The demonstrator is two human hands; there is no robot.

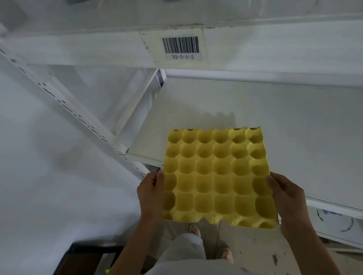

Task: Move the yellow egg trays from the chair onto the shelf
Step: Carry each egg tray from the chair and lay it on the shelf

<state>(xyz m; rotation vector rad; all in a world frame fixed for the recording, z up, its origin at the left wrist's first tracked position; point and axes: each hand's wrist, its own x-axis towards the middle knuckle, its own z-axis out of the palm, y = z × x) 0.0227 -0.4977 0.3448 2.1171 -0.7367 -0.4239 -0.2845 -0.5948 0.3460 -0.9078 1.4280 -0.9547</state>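
A yellow egg tray (218,175) with rows of round cups is held flat in the middle of the head view. My left hand (151,190) grips its left edge, thumb on top. My right hand (285,199) grips its right edge the same way. The tray's far half reaches over the front edge of a white shelf board (273,121); its near half hangs over the floor. A dark chair (79,260) shows at the bottom left, with a sliver of yellow beside it.
A white shelf beam (97,47) with a barcode label (180,47) reading D2-5-1-2 crosses above. A white perforated upright (76,109) runs diagonally at left, beside a white wall. A lower shelf (340,228) sits at right. My feet stand on a paint-flecked floor (260,259).
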